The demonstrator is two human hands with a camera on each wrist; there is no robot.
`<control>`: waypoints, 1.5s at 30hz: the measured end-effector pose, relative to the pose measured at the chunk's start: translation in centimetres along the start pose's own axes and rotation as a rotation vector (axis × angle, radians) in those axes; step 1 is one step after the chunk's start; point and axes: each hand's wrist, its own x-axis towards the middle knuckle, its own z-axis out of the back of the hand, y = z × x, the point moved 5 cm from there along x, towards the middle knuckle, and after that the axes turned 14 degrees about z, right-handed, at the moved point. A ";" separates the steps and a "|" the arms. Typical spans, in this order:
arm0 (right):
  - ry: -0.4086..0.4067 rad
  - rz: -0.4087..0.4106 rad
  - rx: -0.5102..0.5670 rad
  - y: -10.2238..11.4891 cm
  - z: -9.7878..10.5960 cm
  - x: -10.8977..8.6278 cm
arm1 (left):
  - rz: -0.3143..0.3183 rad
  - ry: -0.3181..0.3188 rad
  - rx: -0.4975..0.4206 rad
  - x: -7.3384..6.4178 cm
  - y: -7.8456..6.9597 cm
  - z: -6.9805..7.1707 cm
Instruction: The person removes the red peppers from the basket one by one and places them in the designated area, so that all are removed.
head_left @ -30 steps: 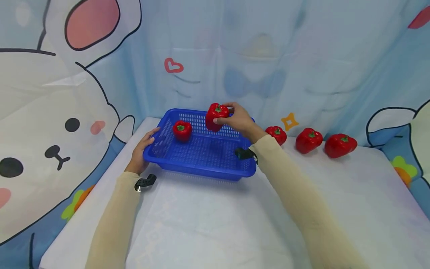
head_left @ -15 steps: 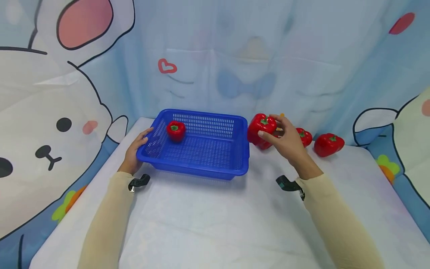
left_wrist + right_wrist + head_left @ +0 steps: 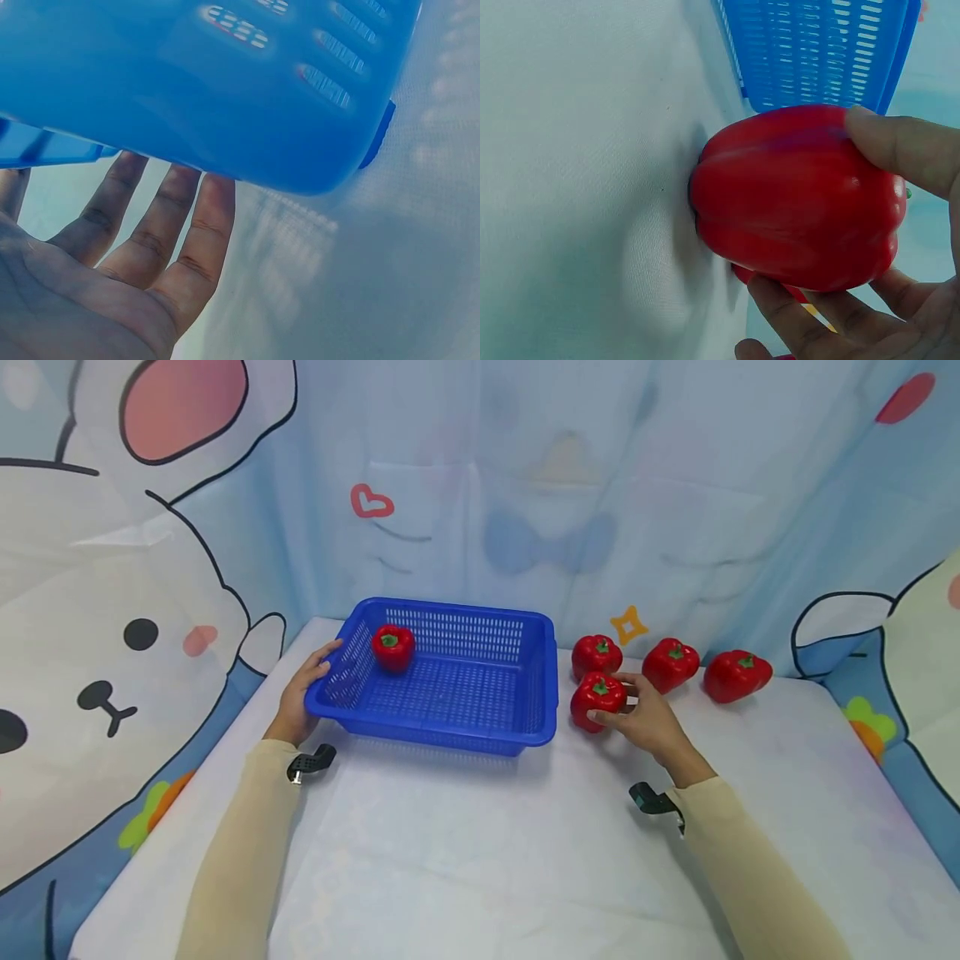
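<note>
In the head view my right hand (image 3: 648, 718) grips a red bell pepper (image 3: 597, 703) at the basket's right side. The right wrist view shows the thumb on one side of the pepper (image 3: 799, 199) and the fingers on the other, its base at or very near the table. My left hand (image 3: 298, 697) rests against the left side of the blue plastic basket (image 3: 431, 737); in the left wrist view its nearly straight fingers (image 3: 214, 217) touch the basket's outside. Inside the basket, at the left, sits one red bell pepper (image 3: 393, 648).
Behind the held pepper lies another red bell pepper (image 3: 596, 657). Two more, a middle pepper (image 3: 671, 664) and a far-right pepper (image 3: 737, 676), line the back of the white-covered table (image 3: 480, 843). A cartoon-printed curtain (image 3: 450, 460) hangs behind.
My right hand has carried the held pepper from above the basket rightward and down to the table, in front of the back row. The left hand stays at the basket.
</note>
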 end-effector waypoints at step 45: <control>0.158 0.260 0.043 21.3 -18.0 16.1 | -0.009 -0.036 0.008 1.0 0.4 0.4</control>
